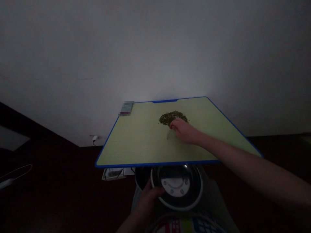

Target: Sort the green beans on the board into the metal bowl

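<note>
Holding a shiny, round metal bowl [196, 194] by its left rim, the left hand [147, 197] is sitting just below the near edge of a pale green, blue-rimmed rectangular bench [136, 145]; its grip is closing on the rim, thumb lying over the inside. Bowl is facing up, its far rim tucking in under the bench edge in view. A low heap of small brown-green granules [170, 117] is lying on the bench's far half, about midway across, long axis running side to side. The right hand [187, 132] is clearly the nearer one, its fingers touching or hovering just over the heap's near right part; can't tell which. Heap is extending forward and left of that grip. Fingers are bunching together, but whether they're pinching granules, can't tell. A thin, clear curved strip [169, 133] is showing just under them; can't tell if it's being held. Right forearm is crossing the bench's near right edge. Pale surface is showing on both sides of the heap, with the wall [165, 48] standing behind the far edge.
</note>
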Motion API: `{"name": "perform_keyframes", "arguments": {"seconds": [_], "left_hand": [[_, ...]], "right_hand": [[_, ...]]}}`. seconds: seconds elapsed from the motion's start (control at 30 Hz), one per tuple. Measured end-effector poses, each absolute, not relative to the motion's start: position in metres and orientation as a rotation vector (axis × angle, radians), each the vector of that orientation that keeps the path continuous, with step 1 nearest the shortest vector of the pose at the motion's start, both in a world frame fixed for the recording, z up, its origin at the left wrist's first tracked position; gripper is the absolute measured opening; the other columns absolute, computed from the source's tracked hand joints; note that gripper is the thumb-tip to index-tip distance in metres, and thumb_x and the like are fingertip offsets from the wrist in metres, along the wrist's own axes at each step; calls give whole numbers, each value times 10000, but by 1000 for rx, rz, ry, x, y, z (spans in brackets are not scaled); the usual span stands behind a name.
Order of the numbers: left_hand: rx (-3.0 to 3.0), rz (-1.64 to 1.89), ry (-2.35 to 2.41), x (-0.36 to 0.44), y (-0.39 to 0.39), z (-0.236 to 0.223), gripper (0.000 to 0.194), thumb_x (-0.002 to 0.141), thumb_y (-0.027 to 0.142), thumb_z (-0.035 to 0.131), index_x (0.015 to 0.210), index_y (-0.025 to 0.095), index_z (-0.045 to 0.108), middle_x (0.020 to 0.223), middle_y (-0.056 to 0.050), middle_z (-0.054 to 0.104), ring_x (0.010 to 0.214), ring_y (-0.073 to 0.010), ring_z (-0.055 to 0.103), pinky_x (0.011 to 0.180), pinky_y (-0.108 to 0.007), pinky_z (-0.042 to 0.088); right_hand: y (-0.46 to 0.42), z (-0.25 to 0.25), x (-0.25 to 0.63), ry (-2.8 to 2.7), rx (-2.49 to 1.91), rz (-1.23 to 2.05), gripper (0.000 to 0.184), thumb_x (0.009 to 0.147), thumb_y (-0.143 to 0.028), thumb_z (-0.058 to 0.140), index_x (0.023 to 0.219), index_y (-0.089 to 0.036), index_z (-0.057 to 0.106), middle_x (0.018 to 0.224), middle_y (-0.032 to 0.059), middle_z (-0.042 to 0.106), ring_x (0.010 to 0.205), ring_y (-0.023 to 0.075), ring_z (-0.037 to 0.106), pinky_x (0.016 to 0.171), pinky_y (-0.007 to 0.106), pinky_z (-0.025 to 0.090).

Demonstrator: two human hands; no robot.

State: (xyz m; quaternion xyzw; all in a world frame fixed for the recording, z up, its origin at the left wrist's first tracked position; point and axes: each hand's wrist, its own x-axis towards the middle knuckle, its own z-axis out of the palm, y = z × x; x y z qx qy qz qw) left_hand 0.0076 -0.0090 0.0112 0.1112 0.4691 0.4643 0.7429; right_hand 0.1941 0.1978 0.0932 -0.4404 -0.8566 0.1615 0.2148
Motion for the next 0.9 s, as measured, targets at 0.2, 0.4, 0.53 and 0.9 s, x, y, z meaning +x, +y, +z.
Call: {"name": "perform_keyframes", "arguments": {"seconds": [0.2, 0.4, 0.53, 0.9], "left_hand": [[213, 1033, 990, 8, -7, 12, 482, 598, 94, 684, 1067, 205, 705, 843, -65, 802, 1031, -359, 702, 930, -472, 490], [192, 1032, 974, 9, -7, 13, 502, 593, 101, 699, 1084, 202, 711, 877, -77, 806, 1026, -355, 707, 920, -457, 499], [212, 1032, 970, 9, -7, 11, 594, 598, 96, 701, 1186, 178, 670, 908, -94, 806, 994, -337, 718, 917, -448, 505], [227, 1035, 977, 10, -6, 11, 670, 611, 85, 674, 1264, 228, 629, 911, -46, 810, 1012, -325, 713, 887, -424, 528]], "right_hand": [[193, 74, 177, -2423, -1224, 439, 259, 864, -6, 391, 942, -126, 607, 1009, 120, 566, 958, 196, 533, 908, 312, 419], [168, 66, 182, -2445, -1183, 491, 297, 824, 29, 392, 950, -140, 602, 1000, 106, 558, 964, 192, 522, 904, 313, 423], [146, 70, 185, -2440, -1183, 581, 349, 784, 57, 385, 973, -131, 609, 1013, 109, 555, 972, 190, 526, 927, 320, 432], [100, 82, 199, -2368, -1067, 792, 461, 764, 84, 354, 1106, -123, 583, 1075, 113, 549, 1035, 187, 539, 964, 345, 445]]}}
